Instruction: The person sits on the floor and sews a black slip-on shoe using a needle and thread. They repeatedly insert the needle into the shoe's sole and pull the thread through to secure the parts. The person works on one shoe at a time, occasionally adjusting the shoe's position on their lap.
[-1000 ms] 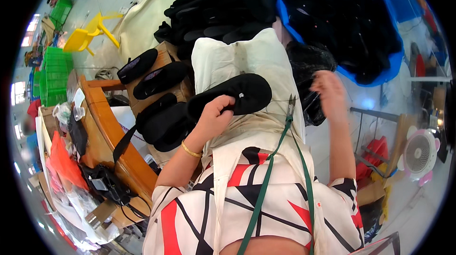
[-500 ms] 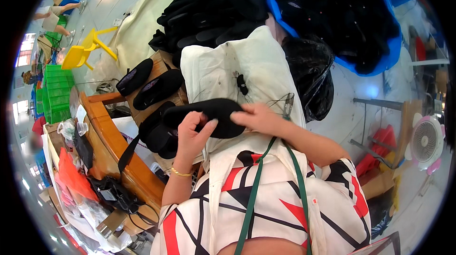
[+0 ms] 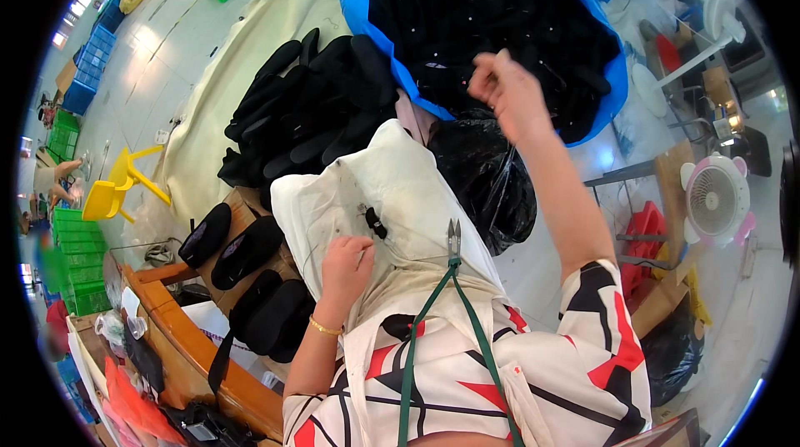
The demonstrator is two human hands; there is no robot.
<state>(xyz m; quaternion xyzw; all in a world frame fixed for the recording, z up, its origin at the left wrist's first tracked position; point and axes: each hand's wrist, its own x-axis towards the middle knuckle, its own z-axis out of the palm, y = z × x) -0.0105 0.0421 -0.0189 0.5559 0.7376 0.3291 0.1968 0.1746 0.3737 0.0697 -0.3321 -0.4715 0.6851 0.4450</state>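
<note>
My right hand [image 3: 510,97] is stretched out above a large blue sack [image 3: 618,59] full of black fabric shoes [image 3: 492,5]. Its fingers are loosely bent and apart, with nothing visible in them. Over the white cloth [image 3: 325,205] on my lap, my left hand [image 3: 348,268] has its fingers curled in; whatever may be inside is hidden. A small black piece [image 3: 376,223] lies on that cloth, beyond the left hand. Small thread snips [image 3: 453,239] hang on a green cord [image 3: 429,305] from my neck, resting on the cloth.
Black shoes lie heaped [image 3: 317,114] on a cream sheet [image 3: 196,130] ahead. More shoes [image 3: 247,253] stand on a cardboard box at left, beside a wooden frame [image 3: 187,314]. A black plastic bag [image 3: 487,184] sits against the sack. A fan [image 3: 717,197] stands at right.
The black shoe that both hands held is no longer in them. My right hand has moved away, forward and right, over the blue sack; my left hand stays above my lap. The view has shifted right.
</note>
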